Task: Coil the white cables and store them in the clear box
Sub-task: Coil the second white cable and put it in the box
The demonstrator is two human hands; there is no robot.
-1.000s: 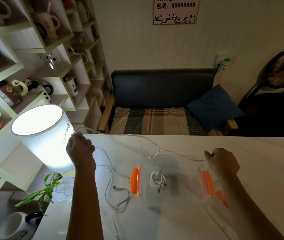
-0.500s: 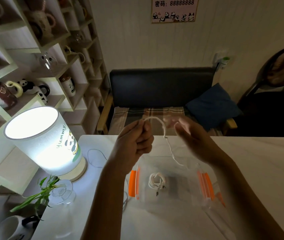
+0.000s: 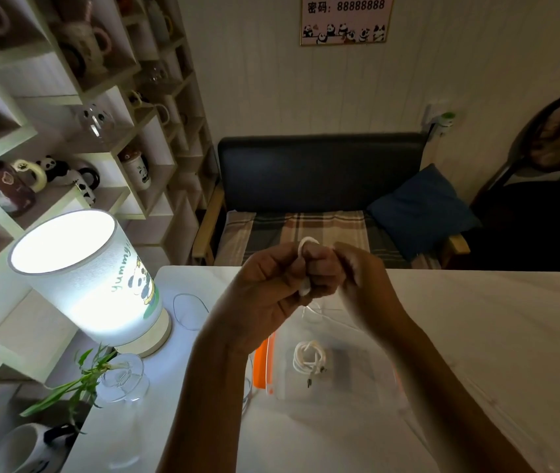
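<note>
At nine o'clock a lit lamp (image 3: 91,281) stands on the table (image 3: 476,336). At centre the left hand (image 3: 271,285) pinches a white cable (image 3: 306,247) loop; the blurred right hand (image 3: 367,285) adjoins it, grip unclear. Their forearms partly hide the clear box (image 3: 333,377) at six o'clock, which holds a coiled cable (image 3: 307,358).

A lit cylindrical lamp (image 3: 87,285) printed with a panda is set on the white tabletop (image 3: 476,336), beside a glass vase (image 3: 123,378) of green stems. Panda mugs (image 3: 84,184) are ranged on the shelves (image 3: 67,97); a blue cushion (image 3: 422,209) is propped on the bench (image 3: 306,172).
</note>
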